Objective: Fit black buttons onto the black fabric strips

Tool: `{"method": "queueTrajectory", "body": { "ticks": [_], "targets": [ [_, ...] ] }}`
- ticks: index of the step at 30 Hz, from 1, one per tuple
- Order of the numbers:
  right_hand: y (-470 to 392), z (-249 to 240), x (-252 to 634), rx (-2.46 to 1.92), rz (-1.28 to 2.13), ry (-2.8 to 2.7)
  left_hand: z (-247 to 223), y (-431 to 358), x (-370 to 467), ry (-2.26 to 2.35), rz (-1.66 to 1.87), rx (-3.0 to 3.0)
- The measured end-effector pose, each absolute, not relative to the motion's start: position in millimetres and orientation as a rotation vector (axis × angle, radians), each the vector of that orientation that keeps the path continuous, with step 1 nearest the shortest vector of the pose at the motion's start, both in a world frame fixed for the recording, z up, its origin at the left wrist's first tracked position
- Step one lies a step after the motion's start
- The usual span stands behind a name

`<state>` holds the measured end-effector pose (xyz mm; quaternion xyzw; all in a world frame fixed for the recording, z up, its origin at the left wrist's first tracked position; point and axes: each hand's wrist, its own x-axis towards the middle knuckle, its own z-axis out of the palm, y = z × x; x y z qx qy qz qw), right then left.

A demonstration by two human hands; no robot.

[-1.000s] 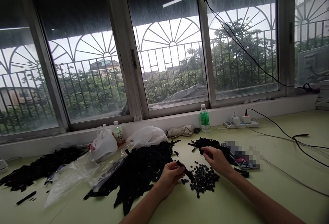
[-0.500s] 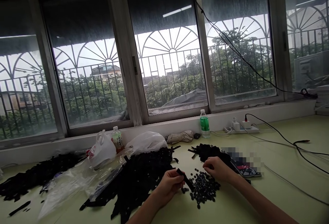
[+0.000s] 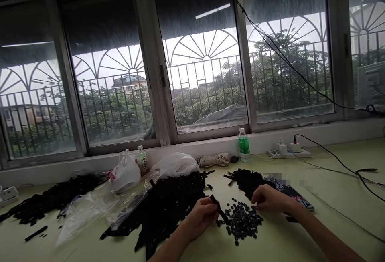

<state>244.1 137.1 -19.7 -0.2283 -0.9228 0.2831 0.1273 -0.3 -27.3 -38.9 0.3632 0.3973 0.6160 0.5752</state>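
My left hand [image 3: 203,214] is closed on one end of a black fabric strip [image 3: 220,210], whose other end slants down over the edge of a heap of small, round, dark buttons [image 3: 244,220]. At the heap's upper right, my right hand [image 3: 267,200] has its fingertips pinched together near the outer buttons; whether a button is between them is hidden. A large pile of black strips [image 3: 171,202] lies to the left of my left hand. Behind my right hand is a smaller pile of black strips [image 3: 246,181].
A phone-like dark patterned slab [image 3: 302,198] lies beyond my right wrist. Along the sill stand a green-labelled bottle [image 3: 244,148], another bottle [image 3: 142,161], a white plastic bag [image 3: 126,170] and a power strip [image 3: 288,154] with cables. Clear plastic [image 3: 87,214] covers part of the left side.
My right hand has shifted slightly down toward the buttons' right edge, its fingers still pinched. My left hand keeps the strip nearly unmoved. The whole view has swung slightly left.
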Motion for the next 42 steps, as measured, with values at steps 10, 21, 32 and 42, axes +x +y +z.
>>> {"method": "queueTrajectory", "body": {
  "ticks": [10, 21, 32, 42],
  "targets": [
    [130, -12, 244, -0.642, 0.836, -2.707, -41, -26, -1, 0.909, 1.457, 0.851],
    [130, -29, 234, -0.677, 0.792, -2.692, -39, -28, -1, 0.910, 1.439, 0.897],
    [120, -23, 235, -0.848, 0.608, -2.755, -39, -28, 0, 0.958, 1.430, 0.931],
    [111, -17, 221, -0.607, 0.878, -2.353, -37, -32, 7, 1.024, 1.407, 1.001]
  ]
}}
